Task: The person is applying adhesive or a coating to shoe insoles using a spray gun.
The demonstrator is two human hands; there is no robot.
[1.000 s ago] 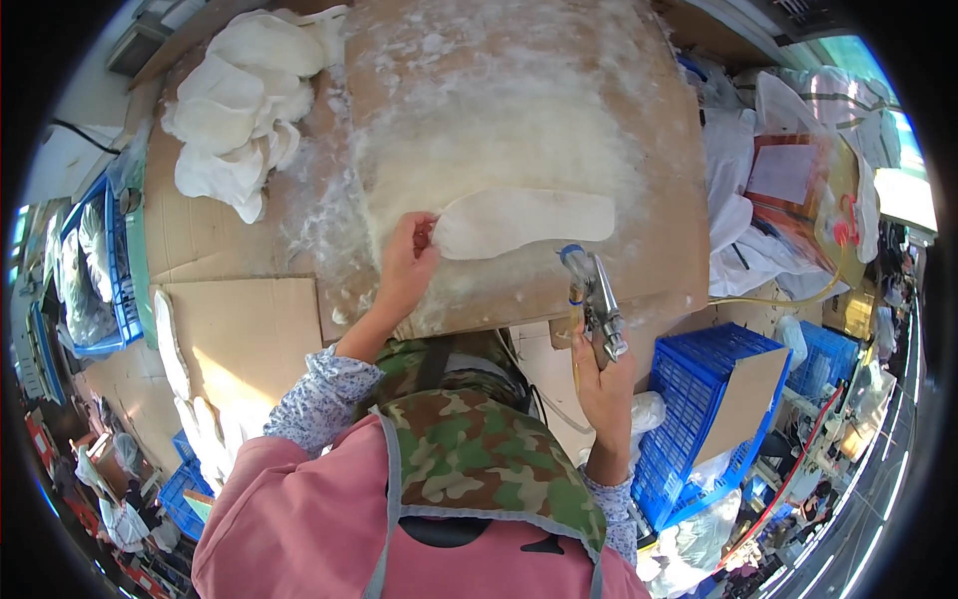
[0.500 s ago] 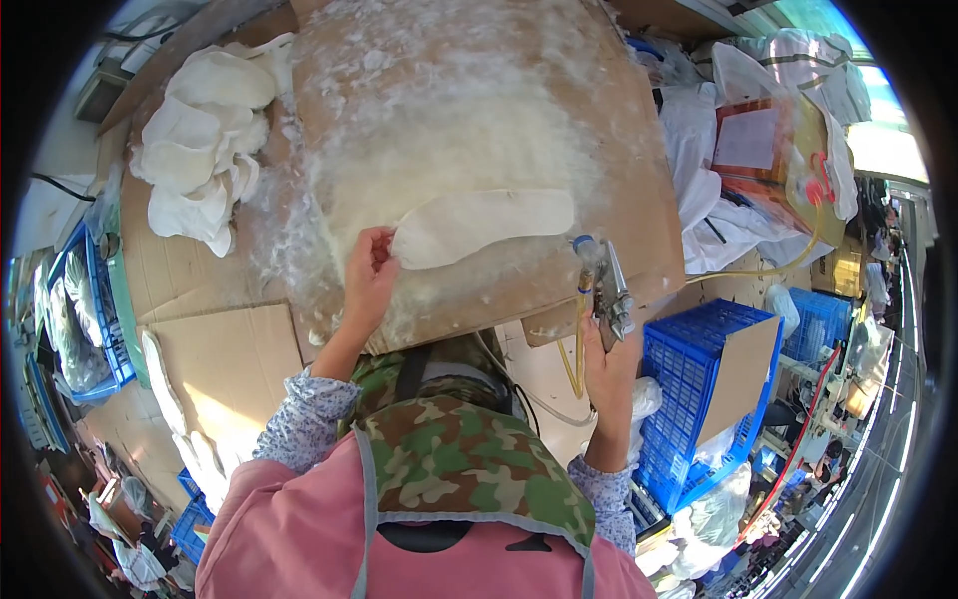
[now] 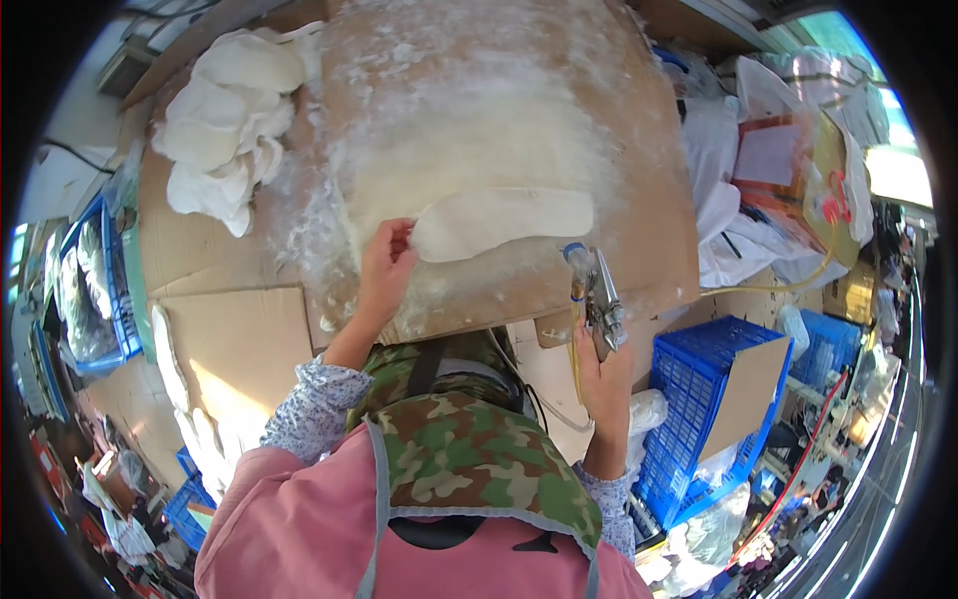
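A white insole-shaped pad [image 3: 504,222] lies lengthwise across a cardboard board [image 3: 654,235] coated with whitish, fluffy residue. My left hand [image 3: 387,270] pinches the pad's left end between thumb and fingers. In my right hand [image 3: 606,379] is a metal spray gun [image 3: 605,309], upright just off the pad's right end, near the board's front edge. A yellowish hose [image 3: 574,354] runs down beside the gun. My palm hides the gun's handle, and the trigger cannot be made out.
Similar white pads form a loose pile [image 3: 215,125] at the far left. Below it rests a flat cardboard piece [image 3: 239,344]. Blue plastic crates [image 3: 689,399] stand at the right, one with cardboard on its side. White plastic sheeting [image 3: 714,200] hangs beyond the board's right edge.
The whole view has shifted slightly, so the board appears farther right. Relative to the pad, the spray gun has come a little left and nearer. My left hand keeps its pinch.
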